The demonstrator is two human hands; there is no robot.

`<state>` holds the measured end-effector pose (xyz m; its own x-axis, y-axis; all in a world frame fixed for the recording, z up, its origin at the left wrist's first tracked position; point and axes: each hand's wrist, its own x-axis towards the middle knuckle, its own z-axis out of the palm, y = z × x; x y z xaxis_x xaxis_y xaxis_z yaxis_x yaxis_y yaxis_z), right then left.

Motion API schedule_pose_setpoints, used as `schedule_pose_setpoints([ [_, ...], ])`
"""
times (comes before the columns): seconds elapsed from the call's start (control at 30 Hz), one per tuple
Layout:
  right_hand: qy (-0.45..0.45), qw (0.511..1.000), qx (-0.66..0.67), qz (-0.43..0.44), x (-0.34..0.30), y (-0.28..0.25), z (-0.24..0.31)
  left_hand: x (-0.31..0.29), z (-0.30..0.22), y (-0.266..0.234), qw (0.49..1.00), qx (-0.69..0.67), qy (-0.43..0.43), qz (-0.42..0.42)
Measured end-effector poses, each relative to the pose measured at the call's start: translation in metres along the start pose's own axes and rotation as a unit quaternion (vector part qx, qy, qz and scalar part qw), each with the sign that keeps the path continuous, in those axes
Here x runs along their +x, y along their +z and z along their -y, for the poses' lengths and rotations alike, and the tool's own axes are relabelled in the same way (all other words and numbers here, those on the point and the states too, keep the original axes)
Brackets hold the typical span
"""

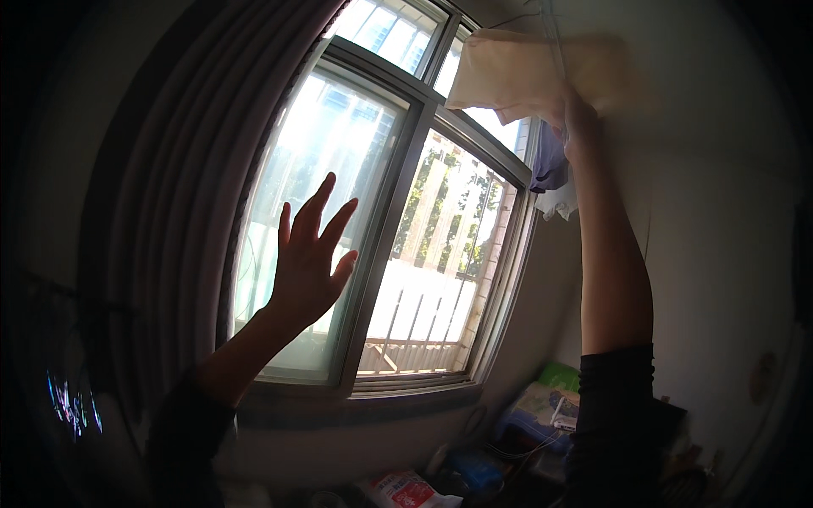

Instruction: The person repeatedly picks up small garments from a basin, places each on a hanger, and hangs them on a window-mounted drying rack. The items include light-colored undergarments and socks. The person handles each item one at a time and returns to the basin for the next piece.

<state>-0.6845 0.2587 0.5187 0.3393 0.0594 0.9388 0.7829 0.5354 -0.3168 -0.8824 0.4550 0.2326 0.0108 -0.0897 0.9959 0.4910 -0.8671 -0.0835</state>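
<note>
My left hand point(312, 250) is raised in front of the window, fingers spread, holding nothing. Stretched high at the upper right, my right hand point(580, 127) is closed at the lower edge of a beige cloth point(517, 72). The cloth hangs spread out and its right side is blurred. A thin pale strip point(555, 38) runs down across it to the hand; whether the fingers also grip this strip cannot be told. Just beside my right wrist hang a purple-grey cloth point(549, 161) and a white cloth point(557, 201).
A sliding window point(345, 245) with a grey frame stands ahead, bars and trees outside. A dark pleated curtain point(178, 195) hangs at its left. Low down lie a white and red package point(408, 489), a blue item point(476, 470) and a green and blue package point(542, 402) with a white cable.
</note>
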Motion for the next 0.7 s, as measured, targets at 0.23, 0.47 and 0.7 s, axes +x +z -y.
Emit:
schedule_pose_setpoints([
  [0.23,-0.054,0.965,0.202,0.161,-0.096,0.005,-0.085,-0.121,0.004,-0.074,0.920,-0.234,-0.213,0.232],
  [0.47,0.071,0.863,0.437,0.243,-0.266,-0.007,-0.104,-0.304,-0.044,-0.136,0.796,-0.216,-0.478,0.302],
  [0.7,0.562,0.472,0.430,0.526,-0.510,0.076,-0.137,-0.432,-0.110,-0.246,0.539,-0.157,-0.824,-0.081],
])
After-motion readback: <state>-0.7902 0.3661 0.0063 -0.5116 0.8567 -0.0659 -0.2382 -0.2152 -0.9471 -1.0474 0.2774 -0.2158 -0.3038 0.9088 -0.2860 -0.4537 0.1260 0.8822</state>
